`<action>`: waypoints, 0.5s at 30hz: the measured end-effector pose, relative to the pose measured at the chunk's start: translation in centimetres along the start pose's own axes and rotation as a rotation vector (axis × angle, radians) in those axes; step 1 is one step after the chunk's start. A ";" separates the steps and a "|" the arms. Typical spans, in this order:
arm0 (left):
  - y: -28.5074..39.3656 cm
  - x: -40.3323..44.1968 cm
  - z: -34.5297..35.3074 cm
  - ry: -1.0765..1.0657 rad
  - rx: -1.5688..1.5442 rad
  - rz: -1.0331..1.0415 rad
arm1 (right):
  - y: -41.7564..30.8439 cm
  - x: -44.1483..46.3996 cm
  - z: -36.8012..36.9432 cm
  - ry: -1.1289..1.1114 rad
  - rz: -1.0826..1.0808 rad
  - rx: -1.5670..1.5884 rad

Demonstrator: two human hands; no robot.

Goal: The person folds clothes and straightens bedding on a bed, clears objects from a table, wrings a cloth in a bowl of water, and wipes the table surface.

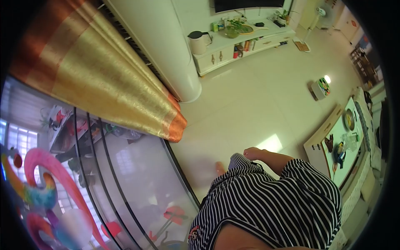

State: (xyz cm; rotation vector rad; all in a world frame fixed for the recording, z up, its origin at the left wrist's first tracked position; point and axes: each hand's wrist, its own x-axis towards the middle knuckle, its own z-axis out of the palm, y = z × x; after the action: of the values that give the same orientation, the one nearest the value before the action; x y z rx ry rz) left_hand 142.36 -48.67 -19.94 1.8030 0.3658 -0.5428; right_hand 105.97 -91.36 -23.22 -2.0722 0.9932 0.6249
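Observation:
My right hand (pixel 253 153) reaches in front of my body, past the black-and-white striped sleeve (pixel 310 183). Its fingers look curled together, and whatever they may hold is hidden. Right beside the hand, a patch of grey striped cloth (pixel 241 161) shows; whether the hand touches it is unclear. Below that, a bare foot (pixel 220 168) is partly visible on the tiled floor (pixel 254 100). My striped top (pixel 266 208) covers the lower middle of the view. My left hand is out of sight.
A gold-orange curtain (pixel 121 87) and a black-framed glass door (pixel 179 171) flank my left. A low white cabinet (pixel 208 62) carries a kettle (pixel 200 41) and plants. To the right stand a small stool (pixel 321 88), a cluttered coffee table (pixel 329 164) and a sofa (pixel 356 208).

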 end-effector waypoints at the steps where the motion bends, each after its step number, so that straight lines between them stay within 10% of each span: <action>1: -0.1 0.4 0.2 -0.006 0.022 -0.008 | 0.8 0.2 0.7 -0.052 0.000 -0.047; 10: 0.2 -0.5 4.4 -0.078 0.623 0.087 | 6.5 2.5 -4.4 0.049 -0.025 -0.026; 15: 7.2 -2.5 27.9 -0.691 0.894 0.704 | 10.7 2.2 -10.7 0.178 0.031 0.255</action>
State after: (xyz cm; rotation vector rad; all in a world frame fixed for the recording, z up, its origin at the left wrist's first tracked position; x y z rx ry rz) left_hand 138.89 -77.37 -19.28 2.2231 -1.1077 -0.8302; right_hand 99.77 -105.37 -22.66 -1.9122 1.1444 0.3132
